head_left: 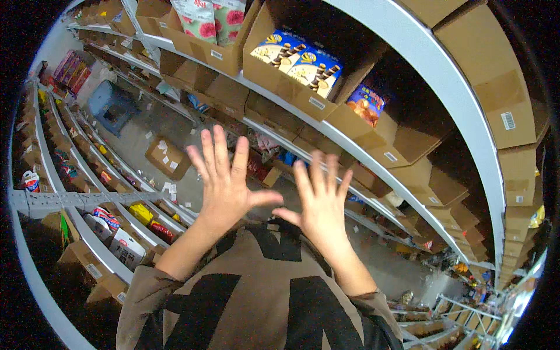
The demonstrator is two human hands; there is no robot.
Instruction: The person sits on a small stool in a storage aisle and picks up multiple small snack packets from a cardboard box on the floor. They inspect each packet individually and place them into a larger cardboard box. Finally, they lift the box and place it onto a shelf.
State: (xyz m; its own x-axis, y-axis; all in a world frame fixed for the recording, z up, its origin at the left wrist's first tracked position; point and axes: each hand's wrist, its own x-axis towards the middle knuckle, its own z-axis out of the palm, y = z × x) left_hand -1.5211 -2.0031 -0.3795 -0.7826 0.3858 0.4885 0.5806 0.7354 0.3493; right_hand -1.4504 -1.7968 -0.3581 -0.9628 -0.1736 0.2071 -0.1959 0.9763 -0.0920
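Observation:
Both of my hands are raised in front of my chest over the aisle, backs toward me and fingers spread. My left hand point(224, 175) is open and holds nothing. Beside it, my right hand point(319, 195) is open as well, its fingertips slightly blurred. The thumbs point toward each other with a small gap between them. Beyond the right hand, on the shelf ahead, a cardboard bin holds blue-and-cream boxes of wafer rolls point(297, 61). A blue snack bag point(366, 105) sits in the bin to its right. Neither hand touches the shelves.
Green-and-pink bags point(210, 20) fill a bin at the top. Shelves with cardboard bins line both sides; the left one holds a white box point(127, 249) and a yellow pack point(140, 213). On the floor stand a blue-grey plastic stool point(111, 108) and a cardboard box point(167, 157), among paper scraps.

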